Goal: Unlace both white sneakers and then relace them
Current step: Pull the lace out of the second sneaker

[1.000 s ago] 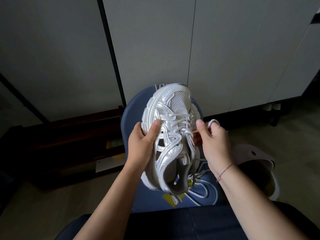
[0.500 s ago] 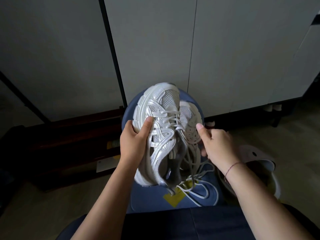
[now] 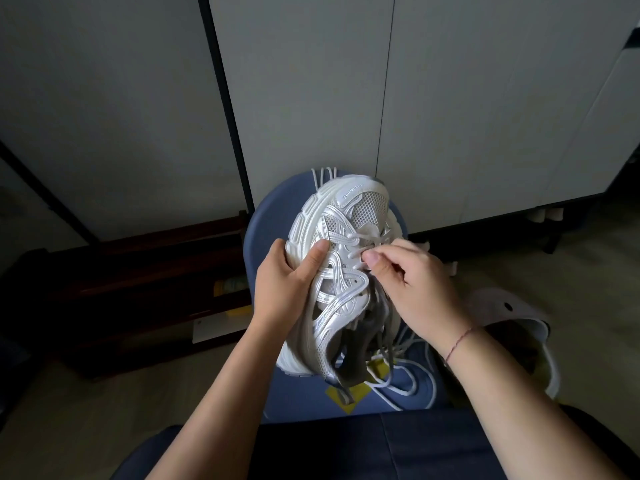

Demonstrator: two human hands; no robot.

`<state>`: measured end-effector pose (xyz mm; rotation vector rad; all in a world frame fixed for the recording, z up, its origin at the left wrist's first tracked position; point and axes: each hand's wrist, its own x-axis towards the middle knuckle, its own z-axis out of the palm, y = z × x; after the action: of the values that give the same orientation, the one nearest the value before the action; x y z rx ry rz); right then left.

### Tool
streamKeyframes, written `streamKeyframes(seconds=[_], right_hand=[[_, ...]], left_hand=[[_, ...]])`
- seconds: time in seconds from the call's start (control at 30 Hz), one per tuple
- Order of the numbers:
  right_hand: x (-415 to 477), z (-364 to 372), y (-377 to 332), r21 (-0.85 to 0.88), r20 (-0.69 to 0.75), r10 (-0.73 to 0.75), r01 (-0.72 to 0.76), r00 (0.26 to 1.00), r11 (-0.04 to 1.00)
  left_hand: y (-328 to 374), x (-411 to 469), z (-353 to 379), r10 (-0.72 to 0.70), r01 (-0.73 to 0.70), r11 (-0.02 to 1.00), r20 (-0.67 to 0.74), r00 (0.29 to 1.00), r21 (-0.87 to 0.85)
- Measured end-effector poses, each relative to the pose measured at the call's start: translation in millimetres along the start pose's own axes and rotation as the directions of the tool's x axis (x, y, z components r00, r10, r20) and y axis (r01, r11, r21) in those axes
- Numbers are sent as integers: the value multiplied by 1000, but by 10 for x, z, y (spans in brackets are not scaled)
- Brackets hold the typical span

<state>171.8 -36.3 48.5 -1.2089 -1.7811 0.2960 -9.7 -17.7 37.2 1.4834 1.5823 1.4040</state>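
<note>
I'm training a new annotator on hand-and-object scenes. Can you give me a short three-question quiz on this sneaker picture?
1. True or false: the left hand grips the sneaker by its side.
2. What do the fingers of the right hand pinch? A) a lace on the sneaker B) the heel loop C) a sock
3. Fill in: the seat below the sneaker is ___ in colour.

Key: 1 true; 2 A; 3 blue.
</note>
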Motion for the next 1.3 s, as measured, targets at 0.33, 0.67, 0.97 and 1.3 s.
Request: streamKeyframes(seconds=[0.33,0.67,0.97,1.3], right_hand=[[61,-16,-195,809,399,376,-515,836,285],[1,5,-90,93,61,265,-270,962,958],[111,-113,-90,837,27,471,-278,882,471],[47,-60,7,160,-76,140,-126,987,979]], left_hand=[[-34,-8,12,-75,80,994,62,995,-77],[-27,2,-1,-7,7,1000,17,1000,29],[-8,11,-23,-39,39,999,20,999,-12],[4,-11,20,9,-10,998,12,1000,67]])
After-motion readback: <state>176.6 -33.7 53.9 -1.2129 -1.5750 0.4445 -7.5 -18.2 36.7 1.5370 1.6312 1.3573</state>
